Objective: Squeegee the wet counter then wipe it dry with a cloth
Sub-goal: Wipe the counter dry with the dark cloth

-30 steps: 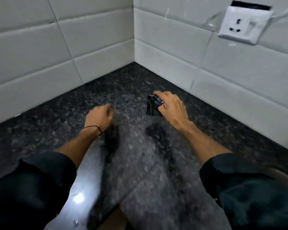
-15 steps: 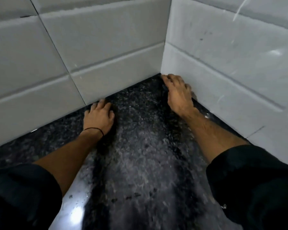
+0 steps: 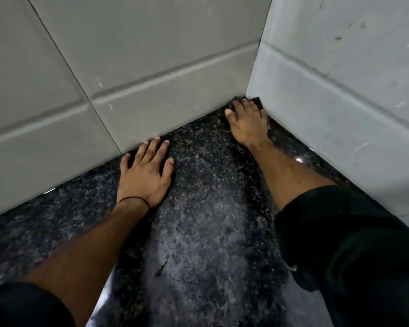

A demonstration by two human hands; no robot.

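The dark speckled granite counter runs into a corner between two tiled walls, with a wet sheen down its middle. My right hand reaches into that corner and presses down on a small black wiping tool. Only the tool's far edge shows past my fingers, so I cannot tell whether it is the squeegee or a cloth. My left hand lies flat on the counter with its fingers spread and holds nothing. Its fingertips touch the foot of the left wall.
Pale tiled walls close the counter in: the left wall and the right wall meet just behind my right hand. A bright water glint lies along the right wall's foot. Both dark sleeves fill the bottom corners.
Both hands and my head have moved forward toward the corner. My right hand carried the black tool from mid-counter into the corner. My left hand opened flat against the left wall.
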